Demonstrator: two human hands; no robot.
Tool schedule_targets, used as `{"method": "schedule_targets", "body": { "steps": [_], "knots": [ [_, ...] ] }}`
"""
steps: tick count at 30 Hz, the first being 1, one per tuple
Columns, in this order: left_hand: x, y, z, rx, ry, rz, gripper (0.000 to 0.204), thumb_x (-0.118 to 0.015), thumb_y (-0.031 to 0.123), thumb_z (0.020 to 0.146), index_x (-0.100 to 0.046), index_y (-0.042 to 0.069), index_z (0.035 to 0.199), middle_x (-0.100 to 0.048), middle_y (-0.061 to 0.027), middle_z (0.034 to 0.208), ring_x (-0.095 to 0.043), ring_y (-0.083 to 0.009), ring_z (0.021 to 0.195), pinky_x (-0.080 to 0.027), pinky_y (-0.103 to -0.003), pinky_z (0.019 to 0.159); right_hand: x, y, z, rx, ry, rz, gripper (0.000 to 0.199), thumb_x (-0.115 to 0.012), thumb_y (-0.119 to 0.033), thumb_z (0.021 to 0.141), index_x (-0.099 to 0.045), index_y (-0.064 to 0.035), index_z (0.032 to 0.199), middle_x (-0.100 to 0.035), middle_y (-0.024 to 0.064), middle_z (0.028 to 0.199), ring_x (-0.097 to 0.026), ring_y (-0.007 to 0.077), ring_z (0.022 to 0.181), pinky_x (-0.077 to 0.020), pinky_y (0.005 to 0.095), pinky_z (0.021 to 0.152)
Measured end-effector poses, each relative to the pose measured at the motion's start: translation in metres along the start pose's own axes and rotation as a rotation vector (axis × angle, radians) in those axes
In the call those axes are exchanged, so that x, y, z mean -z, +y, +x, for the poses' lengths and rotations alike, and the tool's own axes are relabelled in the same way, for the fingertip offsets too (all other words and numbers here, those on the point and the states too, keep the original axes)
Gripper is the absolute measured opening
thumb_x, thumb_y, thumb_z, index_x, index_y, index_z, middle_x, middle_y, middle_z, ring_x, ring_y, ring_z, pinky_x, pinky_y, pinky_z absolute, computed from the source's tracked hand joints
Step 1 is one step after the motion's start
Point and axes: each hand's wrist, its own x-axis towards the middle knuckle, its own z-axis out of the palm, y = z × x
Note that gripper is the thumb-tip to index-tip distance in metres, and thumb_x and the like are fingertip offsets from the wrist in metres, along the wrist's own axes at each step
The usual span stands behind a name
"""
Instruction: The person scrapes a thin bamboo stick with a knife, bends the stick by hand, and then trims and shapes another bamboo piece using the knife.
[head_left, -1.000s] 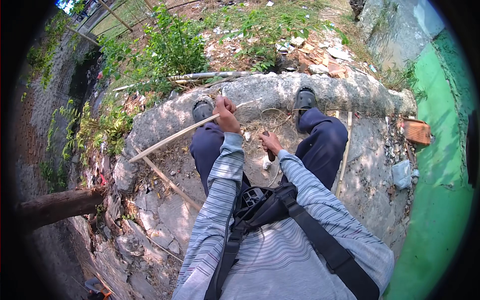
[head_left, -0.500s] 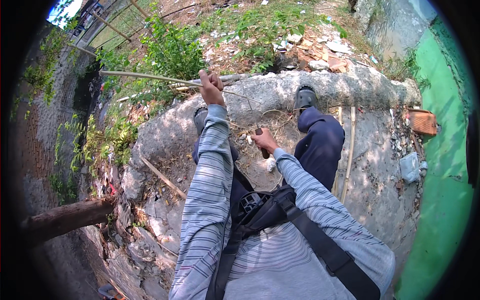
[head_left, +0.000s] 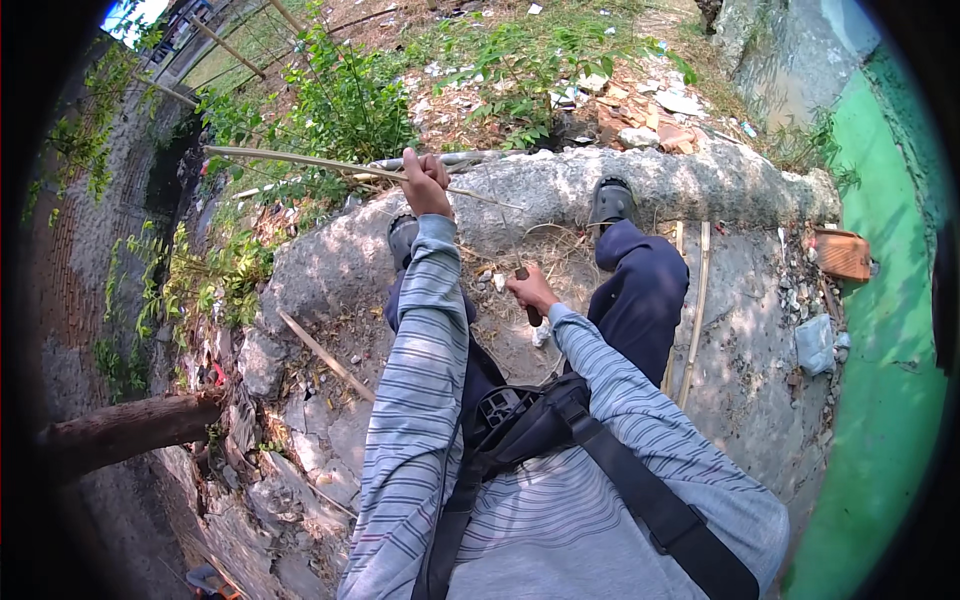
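My left hand (head_left: pixel 427 183) is closed around a long, pale bamboo strip (head_left: pixel 300 159), raised over the rubble ledge. The strip's thicker part sticks out to the left. Its thin end runs right, past my fist, in front of the ledge. Lower and nearer my body, my right hand (head_left: pixel 533 291) grips the dark brown handle of a knife (head_left: pixel 533 314). The blade can hardly be made out against the ground. The two hands are apart, between my shoes, and the knife does not visibly touch the strip.
A rough concrete ledge (head_left: pixel 540 190) curves ahead of my feet. Bamboo poles (head_left: pixel 697 310) lie right of my leg, another stick (head_left: pixel 325 355) to the left. A brown log (head_left: pixel 140 433) juts in at left. A green wall (head_left: pixel 880 400), orange container (head_left: pixel 843 254) and plastic bag (head_left: pixel 815 345) are at right.
The bamboo strip's left end has dipped slightly, and my left fist has shifted a little. The knife blade, visible as a thin line before, is now hard to see.
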Motion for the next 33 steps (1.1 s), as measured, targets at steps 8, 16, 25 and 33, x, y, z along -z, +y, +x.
{"method": "schedule_targets", "body": {
  "steps": [8,16,25,33],
  "knots": [
    [0.008,-0.002,0.002,-0.002,0.046,-0.063,0.059,-0.035,0.045,0.108,-0.022,0.017,0.058,-0.018,0.005,0.051,-0.016,-0.0105,0.044,-0.012,-0.033,0.044,0.006,0.012,-0.003,-0.1,0.044,-0.017,0.017,-0.069,-0.006,0.079,-0.052,-0.0074,0.08,-0.052,0.0013,0.058,-0.048,0.0112,0.041,-0.0402,0.0294,0.037],
    [0.006,0.0,0.002,0.026,0.052,-0.016,0.057,-0.028,0.042,0.109,-0.021,0.018,0.057,-0.016,0.0046,0.051,-0.013,-0.0122,0.045,-0.015,-0.034,0.046,0.01,0.02,0.001,-0.204,0.01,0.062,0.014,-0.069,-0.008,0.082,-0.055,-0.0071,0.079,-0.052,0.0001,0.059,-0.045,0.0088,0.04,-0.0401,0.0281,0.038],
    [0.007,-0.004,0.002,0.033,-0.068,-0.108,0.054,-0.043,0.035,0.104,-0.024,0.017,0.057,-0.018,0.0052,0.051,-0.018,-0.0097,0.042,-0.012,-0.032,0.043,0.003,-0.003,-0.008,-0.232,-0.064,0.268,0.021,-0.065,-0.004,0.088,-0.046,-0.0115,0.085,-0.045,-0.0036,0.061,-0.041,0.0069,0.042,-0.0355,0.0254,0.038],
    [-0.005,-0.004,-0.012,0.03,-0.095,-0.129,0.051,-0.045,0.03,0.103,-0.024,0.017,0.058,-0.018,0.0048,0.052,-0.016,-0.0095,0.043,-0.014,-0.032,0.044,0.003,-0.005,0.0,-0.215,-0.035,0.244,0.017,-0.067,-0.007,0.088,-0.05,-0.0097,0.087,-0.048,-0.0022,0.062,-0.043,0.0074,0.043,-0.0382,0.0254,0.038]
  ]
}}
